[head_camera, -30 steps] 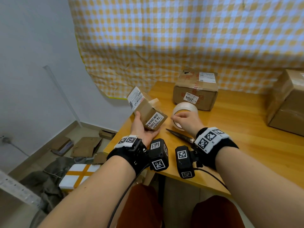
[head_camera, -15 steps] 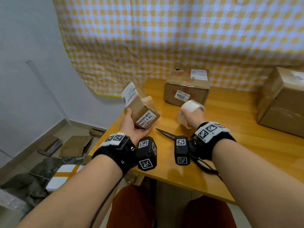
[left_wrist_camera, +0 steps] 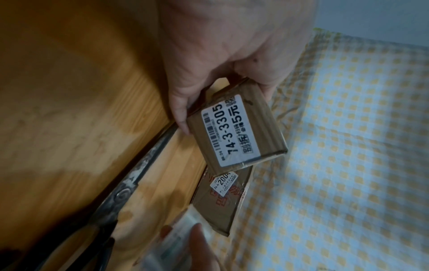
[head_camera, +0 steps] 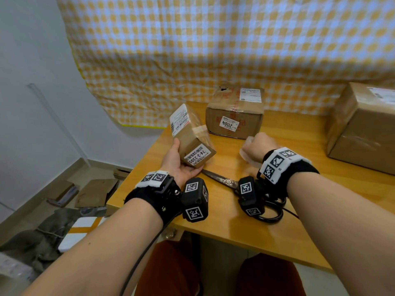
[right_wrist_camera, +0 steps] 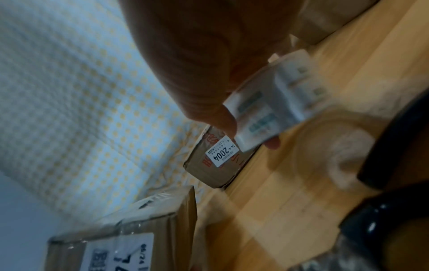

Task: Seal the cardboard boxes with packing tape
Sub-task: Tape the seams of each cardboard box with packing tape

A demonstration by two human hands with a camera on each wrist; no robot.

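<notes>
My left hand (head_camera: 175,161) grips a small cardboard box (head_camera: 192,138) with white labels, tilted above the table's near left corner; the same box (left_wrist_camera: 241,132) fills the left wrist view. My right hand (head_camera: 259,146) holds a roll of clear packing tape (head_camera: 245,153) lifted off the wooden table (head_camera: 299,189), thumb and fingers curled round it. In the right wrist view the tape roll (right_wrist_camera: 271,102) is blurred. A medium box marked 2004 (head_camera: 234,116) stands at the back of the table.
Black scissors (head_camera: 233,184) lie on the table between my wrists, partly under the right wrist camera. A large cardboard box (head_camera: 363,129) stands at the right. A yellow checked cloth (head_camera: 213,50) hangs behind. Flattened cardboard (head_camera: 96,193) and clutter lie on the floor at left.
My right hand has lifted the tape roll off the table and turned it on edge. The left hand still holds the small box, shifted slightly.
</notes>
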